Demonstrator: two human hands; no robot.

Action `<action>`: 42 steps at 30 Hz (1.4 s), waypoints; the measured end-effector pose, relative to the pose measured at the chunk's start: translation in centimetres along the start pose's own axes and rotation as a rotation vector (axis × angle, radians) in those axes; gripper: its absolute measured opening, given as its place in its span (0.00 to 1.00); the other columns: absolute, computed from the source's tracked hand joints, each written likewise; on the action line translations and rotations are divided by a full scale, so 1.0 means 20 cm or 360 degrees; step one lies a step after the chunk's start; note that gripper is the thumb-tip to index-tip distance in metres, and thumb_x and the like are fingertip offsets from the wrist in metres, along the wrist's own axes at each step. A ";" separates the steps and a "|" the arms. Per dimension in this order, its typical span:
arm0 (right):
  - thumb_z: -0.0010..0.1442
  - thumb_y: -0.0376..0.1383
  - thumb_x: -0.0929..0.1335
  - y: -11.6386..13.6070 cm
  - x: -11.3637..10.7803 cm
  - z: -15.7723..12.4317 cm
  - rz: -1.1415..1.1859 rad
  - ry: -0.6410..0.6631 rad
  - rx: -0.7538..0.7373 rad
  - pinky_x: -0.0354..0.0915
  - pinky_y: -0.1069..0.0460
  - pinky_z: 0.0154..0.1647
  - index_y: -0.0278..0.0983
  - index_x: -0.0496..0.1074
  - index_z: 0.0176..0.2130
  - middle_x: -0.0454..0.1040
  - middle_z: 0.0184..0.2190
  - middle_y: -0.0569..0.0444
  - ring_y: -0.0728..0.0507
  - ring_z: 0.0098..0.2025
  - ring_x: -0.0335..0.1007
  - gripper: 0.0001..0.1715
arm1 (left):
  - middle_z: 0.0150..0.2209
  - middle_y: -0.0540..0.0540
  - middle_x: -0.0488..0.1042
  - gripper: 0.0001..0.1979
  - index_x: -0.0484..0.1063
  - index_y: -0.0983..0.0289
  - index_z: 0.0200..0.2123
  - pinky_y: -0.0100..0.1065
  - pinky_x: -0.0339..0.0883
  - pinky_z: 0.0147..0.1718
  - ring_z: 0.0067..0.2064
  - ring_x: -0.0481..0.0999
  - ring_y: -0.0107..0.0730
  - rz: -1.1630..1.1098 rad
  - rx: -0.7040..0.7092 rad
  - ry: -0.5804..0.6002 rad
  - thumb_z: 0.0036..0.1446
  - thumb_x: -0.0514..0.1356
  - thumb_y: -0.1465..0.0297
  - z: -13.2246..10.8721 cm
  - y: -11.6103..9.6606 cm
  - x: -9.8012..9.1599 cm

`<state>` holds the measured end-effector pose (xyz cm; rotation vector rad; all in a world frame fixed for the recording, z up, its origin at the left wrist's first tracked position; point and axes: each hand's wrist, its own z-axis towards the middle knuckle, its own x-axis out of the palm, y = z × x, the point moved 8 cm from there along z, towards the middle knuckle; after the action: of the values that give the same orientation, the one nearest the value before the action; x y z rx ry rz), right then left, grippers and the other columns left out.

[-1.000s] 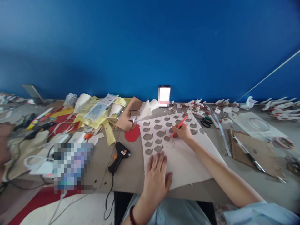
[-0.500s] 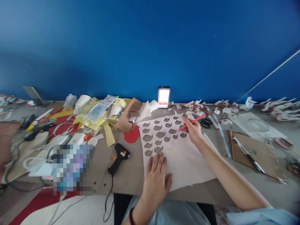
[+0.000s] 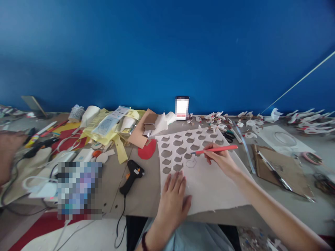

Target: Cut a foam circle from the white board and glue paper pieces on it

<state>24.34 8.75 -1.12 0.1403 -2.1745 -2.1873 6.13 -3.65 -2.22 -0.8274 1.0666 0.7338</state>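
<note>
A large white sheet of paper [image 3: 209, 191] lies on the table, with several rows of bird-shaped holes cut in its far part. My left hand [image 3: 175, 195] rests flat on the near left of the sheet, fingers stretched out, holding nothing. In my right hand [image 3: 217, 157] is a slim red craft knife [image 3: 222, 149], pinched between thumb and fingers. Its dark tip points left, beside a hole and just above a drawn bird outline [image 3: 191, 163]. Whether the tip touches the paper I cannot tell.
Left of the sheet lie a black glue gun [image 3: 131, 176] and a red paper disc [image 3: 147, 149]. A lit phone [image 3: 182, 108] leans on the blue wall. Scissors [image 3: 229, 136], a cardboard piece [image 3: 285, 170] and white bird cutouts [image 3: 314, 125] are to the right. A blurred arm [image 3: 9, 153] shows far left.
My right hand has moved toward me and right, and the craft knife now lies flatter, its tip close to the drawn outline. My left hand stays on the sheet.
</note>
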 end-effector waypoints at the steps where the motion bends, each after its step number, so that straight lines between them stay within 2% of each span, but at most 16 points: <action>1: 0.55 0.43 0.71 -0.03 0.00 -0.02 0.0037 0.0017 0.0017 0.61 0.54 0.22 0.37 0.70 0.34 0.71 0.24 0.56 0.50 0.22 0.64 0.12 | 0.63 0.57 0.61 0.24 0.62 0.67 0.58 0.48 0.55 0.60 0.63 0.59 0.44 -0.0003 0.0019 0.0006 0.61 0.51 0.63 -0.01 0.00 0.00; 7: 0.53 0.44 0.72 -0.08 -0.04 -0.05 0.0139 -0.0157 -0.0012 0.60 0.55 0.21 0.36 0.70 0.31 0.71 0.23 0.55 0.50 0.23 0.64 0.13 | 0.63 0.57 0.60 0.23 0.63 0.66 0.57 0.48 0.55 0.60 0.63 0.58 0.44 0.0024 0.0024 -0.0027 0.61 0.51 0.64 -0.03 -0.02 -0.01; 12: 0.52 0.49 0.72 -0.10 0.01 -0.08 -0.0107 -0.0041 0.0064 0.64 0.53 0.22 0.36 0.74 0.37 0.73 0.22 0.53 0.47 0.24 0.67 0.20 | 0.63 0.57 0.60 0.23 0.63 0.65 0.57 0.48 0.55 0.60 0.63 0.59 0.44 -0.0024 0.0007 -0.0001 0.61 0.51 0.63 -0.02 -0.01 -0.01; 14: 0.50 0.50 0.72 -0.10 0.00 -0.09 -0.0247 0.0016 0.0074 0.68 0.51 0.26 0.37 0.76 0.37 0.76 0.27 0.49 0.44 0.29 0.71 0.21 | 0.63 0.57 0.60 0.23 0.63 0.65 0.57 0.48 0.55 0.60 0.63 0.59 0.44 -0.0036 0.0016 0.0014 0.61 0.52 0.62 -0.02 -0.01 -0.01; 17: 0.51 0.49 0.72 -0.09 -0.01 -0.10 -0.0338 0.0082 0.0064 0.72 0.47 0.37 0.39 0.77 0.40 0.79 0.36 0.47 0.39 0.38 0.75 0.21 | 0.63 0.57 0.61 0.23 0.63 0.65 0.57 0.47 0.55 0.60 0.63 0.59 0.43 -0.0043 0.0028 0.0027 0.60 0.52 0.62 -0.01 0.00 -0.01; 20: 0.55 0.48 0.70 -0.08 0.01 -0.11 -0.0351 0.0269 0.0075 0.70 0.43 0.47 0.39 0.76 0.46 0.78 0.44 0.46 0.37 0.44 0.75 0.22 | 0.63 0.57 0.61 0.24 0.63 0.65 0.57 0.47 0.55 0.60 0.63 0.59 0.43 -0.0039 0.0014 0.0013 0.60 0.53 0.62 0.00 0.02 -0.02; 23: 0.57 0.47 0.69 -0.05 0.04 -0.10 -0.0350 0.0377 0.0085 0.69 0.42 0.50 0.39 0.75 0.48 0.78 0.44 0.46 0.36 0.48 0.74 0.23 | 0.62 0.57 0.61 0.24 0.63 0.65 0.57 0.46 0.54 0.61 0.63 0.59 0.42 -0.0040 -0.0007 0.0017 0.60 0.54 0.62 0.03 0.06 -0.02; 28: 0.57 0.47 0.68 -0.06 0.04 -0.06 -0.0444 0.0341 0.0048 0.71 0.45 0.47 0.39 0.76 0.47 0.79 0.41 0.48 0.38 0.46 0.74 0.21 | 0.62 0.58 0.62 0.22 0.62 0.65 0.57 0.47 0.54 0.61 0.63 0.59 0.42 -0.0050 0.0008 0.0031 0.60 0.54 0.64 0.07 0.13 -0.05; 31: 0.57 0.47 0.67 -0.11 0.01 -0.03 -0.0502 0.0259 0.0048 0.73 0.49 0.35 0.40 0.76 0.47 0.79 0.40 0.49 0.41 0.38 0.75 0.21 | 0.63 0.58 0.61 0.22 0.62 0.65 0.56 0.48 0.54 0.61 0.64 0.58 0.42 -0.0057 0.0068 0.0083 0.60 0.53 0.65 0.08 0.14 -0.05; 33: 0.58 0.46 0.66 -0.12 0.01 -0.02 -0.0551 0.0244 0.0013 0.70 0.52 0.26 0.41 0.76 0.47 0.79 0.38 0.50 0.45 0.29 0.72 0.21 | 0.63 0.59 0.60 0.22 0.62 0.65 0.57 0.48 0.53 0.62 0.64 0.57 0.42 -0.0054 0.0075 0.0101 0.60 0.53 0.65 0.07 0.15 -0.04; 35: 0.59 0.46 0.66 -0.10 0.02 -0.02 -0.0628 0.0276 -0.0065 0.67 0.53 0.23 0.42 0.77 0.45 0.79 0.37 0.52 0.47 0.26 0.69 0.19 | 0.63 0.59 0.59 0.23 0.61 0.65 0.57 0.48 0.53 0.62 0.64 0.57 0.42 -0.0053 0.0068 0.0095 0.60 0.53 0.65 0.07 0.15 -0.04; 37: 0.60 0.45 0.65 -0.07 0.04 -0.02 -0.0698 0.0315 -0.0142 0.67 0.53 0.25 0.42 0.77 0.44 0.78 0.37 0.52 0.46 0.27 0.70 0.17 | 0.63 0.59 0.59 0.23 0.61 0.64 0.58 0.48 0.53 0.62 0.64 0.57 0.42 -0.0055 0.0065 0.0081 0.60 0.53 0.65 0.07 0.15 -0.04; 42: 0.61 0.44 0.63 -0.04 0.06 -0.02 -0.0787 0.0397 -0.0253 0.70 0.48 0.40 0.42 0.76 0.45 0.78 0.38 0.51 0.42 0.39 0.73 0.17 | 0.64 0.59 0.59 0.23 0.60 0.64 0.58 0.49 0.53 0.62 0.65 0.56 0.42 -0.0060 0.0076 0.0066 0.60 0.53 0.65 0.06 0.15 -0.03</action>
<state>23.19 8.20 -1.97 0.9786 -1.9728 -2.3970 3.94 -1.12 -1.90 -0.8226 1.0990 0.6597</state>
